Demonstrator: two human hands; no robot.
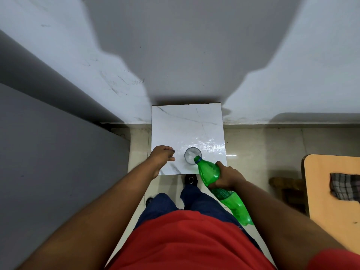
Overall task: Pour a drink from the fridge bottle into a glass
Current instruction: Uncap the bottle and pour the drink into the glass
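Observation:
A clear glass (192, 155) stands near the front right of a small white marble table top (185, 123). My right hand (228, 176) grips the middle of a green plastic bottle (209, 172). The bottle is tilted, its uncapped mouth with a blue ring resting over the glass's near rim. Its base points back toward my body. My left hand (161, 155) rests on the table's left edge, left of the glass and apart from it. Its fingers are curled around a small dark piece that looks like the bottle cap (173, 151).
A grey cabinet or fridge side (58, 152) fills the left. A pale wall rises behind the table. At the right stands a wooden table (331, 201) with a checked cloth (344, 189), and a brown wooden stool (288, 190) beside it. My feet are on the tiled floor below.

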